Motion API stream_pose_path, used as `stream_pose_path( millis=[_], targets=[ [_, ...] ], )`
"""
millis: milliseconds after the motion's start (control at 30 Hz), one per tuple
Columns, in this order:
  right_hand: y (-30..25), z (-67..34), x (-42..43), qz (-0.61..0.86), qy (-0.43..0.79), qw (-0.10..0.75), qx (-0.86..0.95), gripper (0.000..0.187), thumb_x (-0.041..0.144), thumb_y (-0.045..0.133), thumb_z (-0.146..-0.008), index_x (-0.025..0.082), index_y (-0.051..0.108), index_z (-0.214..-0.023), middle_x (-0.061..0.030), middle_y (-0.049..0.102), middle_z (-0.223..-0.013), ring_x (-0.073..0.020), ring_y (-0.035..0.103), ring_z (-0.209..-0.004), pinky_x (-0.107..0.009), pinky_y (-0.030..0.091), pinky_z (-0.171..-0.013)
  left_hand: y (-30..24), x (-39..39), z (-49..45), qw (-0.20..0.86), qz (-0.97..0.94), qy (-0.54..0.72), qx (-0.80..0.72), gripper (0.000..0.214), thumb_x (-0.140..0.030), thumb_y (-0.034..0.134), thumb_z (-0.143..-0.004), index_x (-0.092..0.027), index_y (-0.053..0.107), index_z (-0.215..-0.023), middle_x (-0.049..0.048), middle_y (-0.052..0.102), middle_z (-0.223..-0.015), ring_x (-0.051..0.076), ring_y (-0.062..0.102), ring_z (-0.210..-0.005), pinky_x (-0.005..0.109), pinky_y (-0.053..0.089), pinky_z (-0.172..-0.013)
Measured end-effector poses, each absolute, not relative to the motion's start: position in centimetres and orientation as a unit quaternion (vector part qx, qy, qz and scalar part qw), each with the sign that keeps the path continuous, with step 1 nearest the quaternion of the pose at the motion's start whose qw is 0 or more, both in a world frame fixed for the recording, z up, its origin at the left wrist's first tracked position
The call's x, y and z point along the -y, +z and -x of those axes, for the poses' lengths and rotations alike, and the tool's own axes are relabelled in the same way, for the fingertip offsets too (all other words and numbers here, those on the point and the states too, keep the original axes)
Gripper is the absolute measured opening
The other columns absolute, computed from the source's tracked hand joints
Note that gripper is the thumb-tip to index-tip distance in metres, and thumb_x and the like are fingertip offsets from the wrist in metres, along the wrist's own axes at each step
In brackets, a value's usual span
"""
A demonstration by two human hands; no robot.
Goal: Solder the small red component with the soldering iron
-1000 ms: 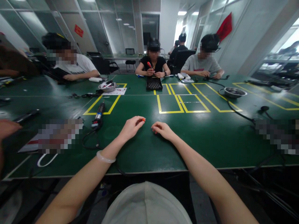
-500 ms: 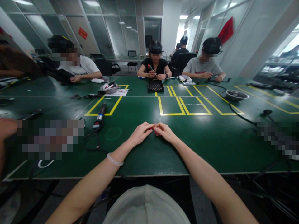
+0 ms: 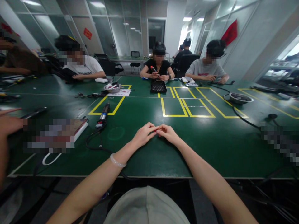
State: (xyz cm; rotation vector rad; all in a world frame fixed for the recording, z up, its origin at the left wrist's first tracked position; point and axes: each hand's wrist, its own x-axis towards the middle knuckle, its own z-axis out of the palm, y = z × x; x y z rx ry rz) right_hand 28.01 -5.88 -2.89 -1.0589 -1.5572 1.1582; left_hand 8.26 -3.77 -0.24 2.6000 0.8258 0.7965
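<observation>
My left hand [image 3: 143, 135] and my right hand [image 3: 169, 134] rest together on the green table [image 3: 210, 146] right in front of me. Their curled fingertips touch in a pinch, and red shows at the tips. Whether anything small sits between the fingers is hidden. A pale bangle [image 3: 116, 161] circles my left wrist. The nearest object is an electric screwdriver [image 3: 104, 115] with a black cable, lying to the left of my left hand.
Yellow tape boxes [image 3: 174, 107] mark the table beyond my hands. A black tray [image 3: 158, 86] lies before a person opposite; a metal bowl [image 3: 240, 98] sits far right. Another person's hand [image 3: 9, 124] reaches in at the left edge. Several people sit around the table.
My hands, apart a second ago, have come together so their fingertips meet. The view has shifted slightly to the left.
</observation>
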Motion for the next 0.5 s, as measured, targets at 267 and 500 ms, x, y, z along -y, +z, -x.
stream_pose_path(
  millis=[267, 500],
  targets=[
    [-2.9, -28.0, 5.8, 0.41, 0.474, 0.459, 0.63, 0.031, 0.044, 0.069, -0.077, 0.017, 0.058, -0.087, 0.0006, 0.062, -0.073, -0.0112, 0.057, -0.061, -0.025, 0.047, -0.061, 0.4, 4.3, -8.3, 0.176, -0.9, 0.266, -0.297, 0.039, -0.035, 0.043, -0.096, -0.025, 0.056, -0.131, 0.0048, 0.058, -0.11, 0.016, 0.057, -0.101, 0.029, 0.047, -0.088],
    [-2.8, -28.0, 5.8, 0.447, 0.47, 0.457, 0.609, 0.035, 0.046, 0.071, -0.074, 0.017, 0.056, -0.086, 0.0015, 0.06, -0.068, -0.0113, 0.056, -0.057, -0.024, 0.043, -0.055, 2.6, 0.3, -2.6, 0.035, -0.844, 0.236, -0.481, 0.05, -0.044, 0.036, -0.095, -0.021, 0.049, -0.138, 0.0092, 0.054, -0.127, 0.024, 0.05, -0.118, 0.037, 0.04, -0.102]
  ],
)
